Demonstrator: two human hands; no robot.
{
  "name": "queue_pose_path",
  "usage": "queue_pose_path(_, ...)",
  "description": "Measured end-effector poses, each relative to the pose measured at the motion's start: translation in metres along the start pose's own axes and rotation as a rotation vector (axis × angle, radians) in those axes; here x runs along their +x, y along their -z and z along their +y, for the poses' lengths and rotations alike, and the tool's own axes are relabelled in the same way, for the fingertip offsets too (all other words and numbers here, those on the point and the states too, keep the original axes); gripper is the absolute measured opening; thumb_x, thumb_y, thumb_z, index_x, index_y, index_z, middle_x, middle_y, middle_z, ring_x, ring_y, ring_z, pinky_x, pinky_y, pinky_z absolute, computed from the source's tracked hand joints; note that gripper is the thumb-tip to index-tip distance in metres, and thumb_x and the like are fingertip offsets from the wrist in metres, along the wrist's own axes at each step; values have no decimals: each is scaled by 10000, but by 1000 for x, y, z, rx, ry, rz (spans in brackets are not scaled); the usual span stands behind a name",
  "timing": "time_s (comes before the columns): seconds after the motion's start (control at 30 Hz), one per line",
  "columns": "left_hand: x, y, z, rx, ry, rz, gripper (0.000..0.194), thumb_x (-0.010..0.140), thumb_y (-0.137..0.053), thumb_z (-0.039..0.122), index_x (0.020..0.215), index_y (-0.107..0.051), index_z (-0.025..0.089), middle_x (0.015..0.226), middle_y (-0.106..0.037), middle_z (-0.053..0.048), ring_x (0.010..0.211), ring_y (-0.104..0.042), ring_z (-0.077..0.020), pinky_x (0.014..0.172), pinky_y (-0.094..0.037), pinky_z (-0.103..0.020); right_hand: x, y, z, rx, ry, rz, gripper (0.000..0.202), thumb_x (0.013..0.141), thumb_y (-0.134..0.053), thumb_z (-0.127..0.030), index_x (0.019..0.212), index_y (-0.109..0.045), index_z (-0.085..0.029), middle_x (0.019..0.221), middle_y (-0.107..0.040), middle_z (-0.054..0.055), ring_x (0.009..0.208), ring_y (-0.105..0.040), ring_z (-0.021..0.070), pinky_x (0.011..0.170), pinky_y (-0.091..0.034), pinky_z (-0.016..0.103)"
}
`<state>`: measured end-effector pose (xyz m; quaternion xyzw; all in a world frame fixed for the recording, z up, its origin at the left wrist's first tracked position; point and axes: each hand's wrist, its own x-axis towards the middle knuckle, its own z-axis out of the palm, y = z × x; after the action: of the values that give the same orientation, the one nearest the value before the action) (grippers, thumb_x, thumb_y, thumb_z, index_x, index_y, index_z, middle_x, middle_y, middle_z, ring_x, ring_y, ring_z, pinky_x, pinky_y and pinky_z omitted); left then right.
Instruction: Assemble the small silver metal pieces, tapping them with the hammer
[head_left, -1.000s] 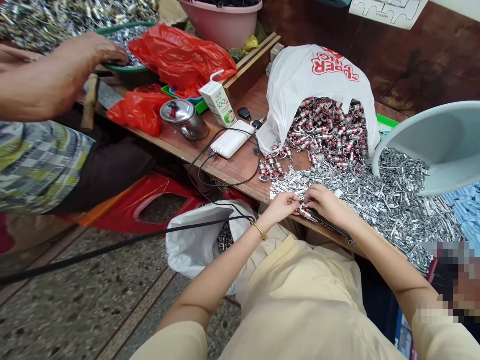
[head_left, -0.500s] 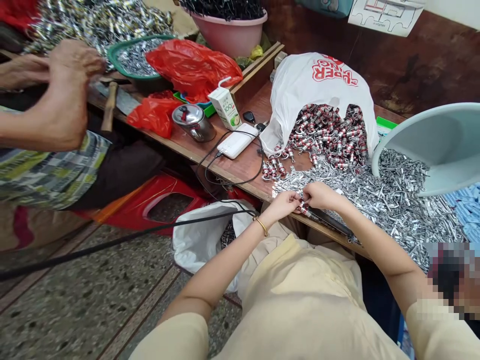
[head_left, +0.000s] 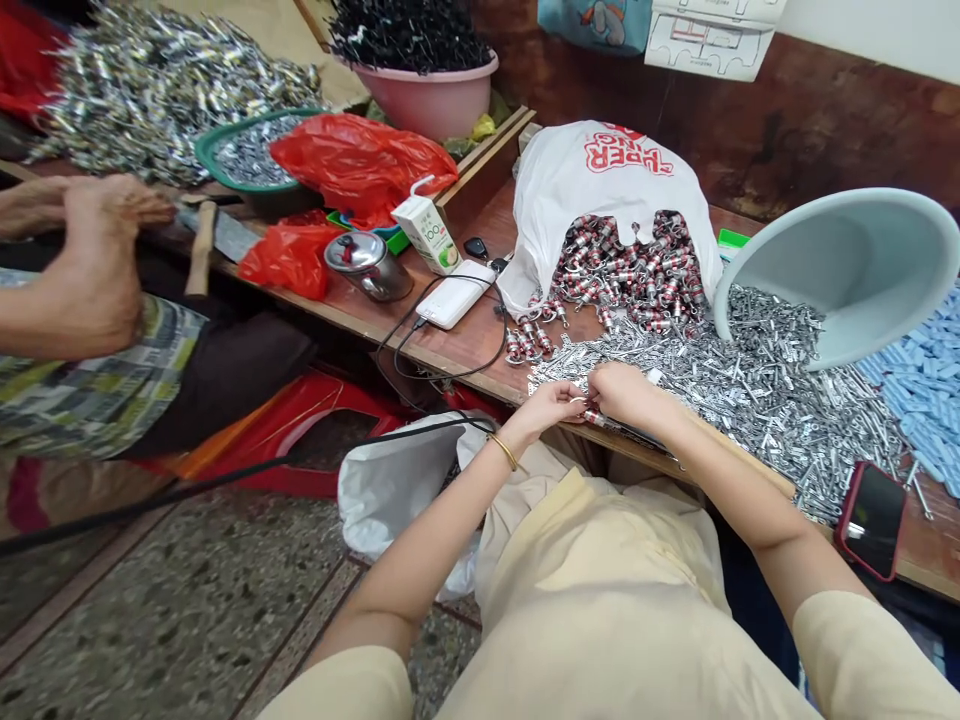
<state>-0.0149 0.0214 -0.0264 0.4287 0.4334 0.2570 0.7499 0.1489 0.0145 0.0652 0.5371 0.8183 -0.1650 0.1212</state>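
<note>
My left hand (head_left: 551, 408), with a gold bangle (head_left: 504, 452) at the wrist, pinches at the table's front edge, fingertips together. My right hand (head_left: 622, 392) is closed right beside it, its fingertips meeting the left ones. What they hold is too small and covered to make out. Just below the fingers shows a red-and-silver metal piece (head_left: 595, 417), by a dark bar (head_left: 630, 432) along the edge, partly under my right wrist. Behind my hands spreads a heap of flat silver metal parts (head_left: 720, 390). Red-banded metal pieces with rings (head_left: 630, 265) spill from a white plastic bag (head_left: 592, 160).
A grey-green tub (head_left: 862, 260) lies tipped on the right, near light-blue strips (head_left: 926, 400) and a phone (head_left: 870, 520). Left are a power bank (head_left: 455, 293) with cable, a drink carton (head_left: 426, 232) and a metal cup (head_left: 367, 265). Another person's hands (head_left: 112, 215) work at far left.
The view has turned right, bringing the phone into sight. My hands stay together at the edge; my right hand now covers more of the dark bar. The other person's hands have lowered slightly.
</note>
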Motion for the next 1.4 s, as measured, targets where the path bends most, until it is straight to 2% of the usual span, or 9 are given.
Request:
queue_pose_path(0.13,1,-3,1,21,-5,54,317,629,-907,245,741,-640,117,676,-689,2,630,-676,-112,664,-596,-236,-9,-11,5,59,49,99,230,927,-522,-112,1046,-715,-151,1161,-695,143,1103,-617,258,912,-453,335)
queue_pose_path(0.23,0,-6,0,70,-30,98,272,662,-869,229,730,-627,125,659,-665,10,620,-663,-113,629,-588,-230,-37,-31,22,167,44,390,279,935,-548,-124,1195,-638,-167,1277,-630,156,1182,-555,276,979,-440,396)
queue_pose_path(0.33,-1,-9,0,155,-71,129,223,694,-822,218,724,-616,136,630,-624,26,579,-624,-108,559,-571,-219,-80,-59,51,131,-204,564,274,951,-595,-254,1205,-581,-151,1204,-634,176,1101,-565,311,916,-460,429)
queue_pose_path(0.43,-2,-11,1,215,-107,132,201,709,-790,220,714,-604,146,607,-573,44,545,-582,-100,521,-569,-224,-113,-82,76,57,-406,433,261,960,-589,-315,1159,-558,-150,1079,-647,150,975,-596,300,805,-470,389)
queue_pose_path(0.53,-2,-12,3,225,-116,105,200,710,-777,218,704,-588,152,603,-549,52,525,-556,-86,508,-564,-215,-126,-89,85,64,-398,381,210,985,-512,-242,1165,-545,-140,1064,-653,149,985,-607,281,809,-473,357)
queue_pose_path(0.7,-1,-10,2,217,-101,83,199,715,-757,205,706,-564,156,598,-549,54,533,-578,-88,501,-555,-198,-127,-67,65,65,-256,385,376,1032,-325,-201,1349,-517,-138,1136,-674,159,975,-644,257,812,-482,336)
queue_pose_path(0.87,1,-8,-2,210,-102,74,200,722,-766,227,733,-579,157,634,-590,34,572,-617,-106,514,-559,-206,-121,-48,40,47,-105,226,475,1074,-317,-350,1530,-435,-287,1067,-709,85,848,-679,215,697,-450,285)
queue_pose_path(1.13,-2,-10,-1,215,-102,80,193,742,-746,219,726,-563,159,617,-581,38,576,-622,-115,537,-576,-230,-112,-46,25,-137,-129,174,537,1053,-360,-266,1583,-356,-350,909,-663,66,697,-625,177,567,-312,276)
queue_pose_path(1.4,-1,-7,-4,196,-120,58,210,732,-767,246,734,-577,156,620,-585,39,575,-623,-114,546,-574,-229,-111,-43,22,-138,-183,151,532,1057,-343,-278,1585,-354,-343,935,-677,74,672,-622,172,561,-321,274)
